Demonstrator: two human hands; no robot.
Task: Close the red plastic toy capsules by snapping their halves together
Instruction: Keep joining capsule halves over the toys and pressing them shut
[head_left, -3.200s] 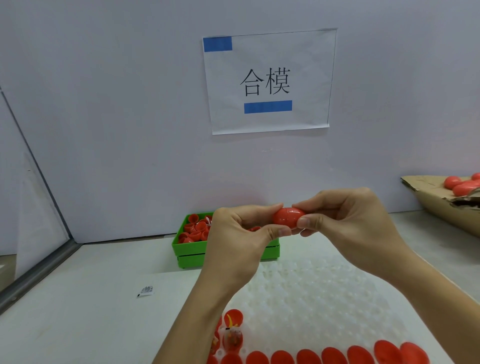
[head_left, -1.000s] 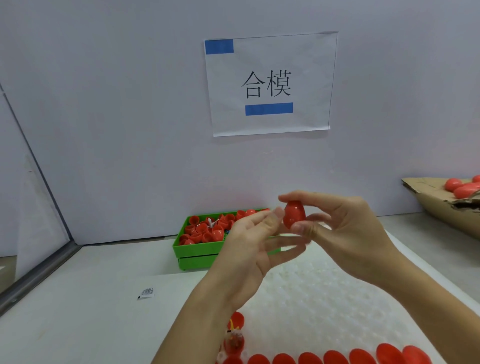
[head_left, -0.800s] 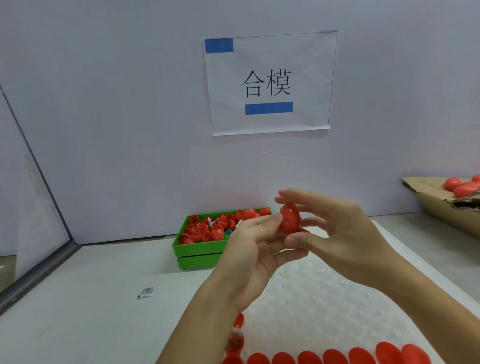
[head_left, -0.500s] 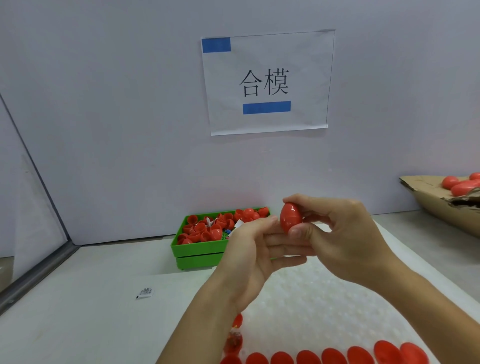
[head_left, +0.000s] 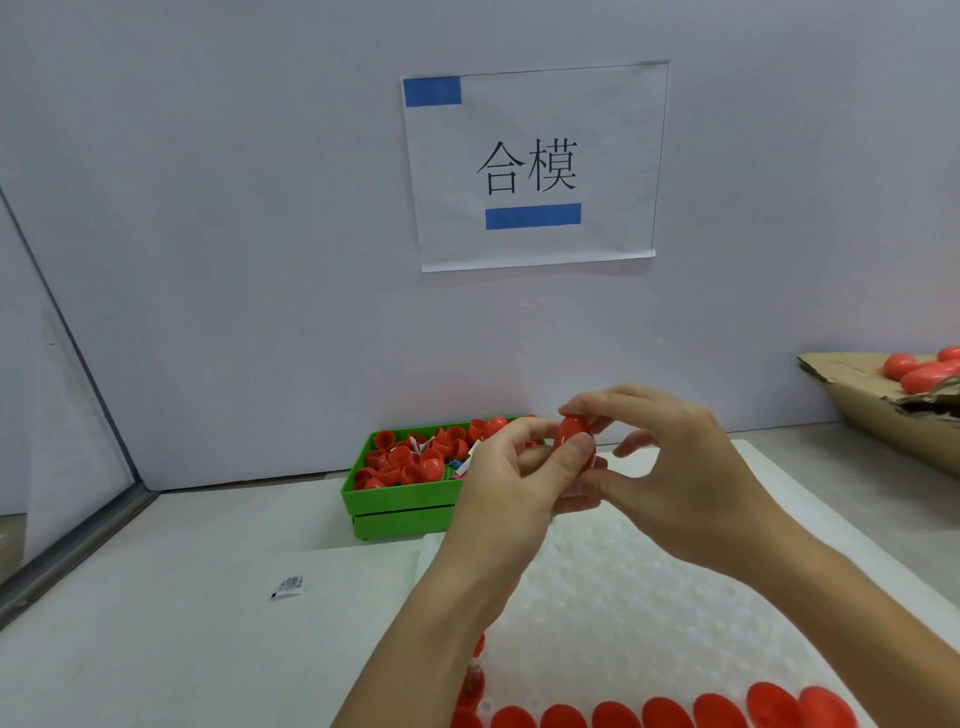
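The red capsule (head_left: 571, 434), held upright above the white dimpled tray (head_left: 649, 597), sits pinched between the right hand's (head_left: 675, 478) thumb and forefinger while the left hand (head_left: 511, 483) curls beneath it; squeezing squarely along its axis should seat the seam evenly.

Glossy red plastic capsule (head_left: 573, 434); matt green plastic bin (head_left: 400, 500); torn cardboard box (head_left: 852, 397).

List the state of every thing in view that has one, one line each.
red capsule: closed, held upright in the air between both hands
left hand: fingers touching the capsule
right hand: pinching the capsule top and bottom
green bin: holds loose red halves
white dimpled tray: mostly bare, red pieces along its near edge
cardboard box: torn, holds closed capsules
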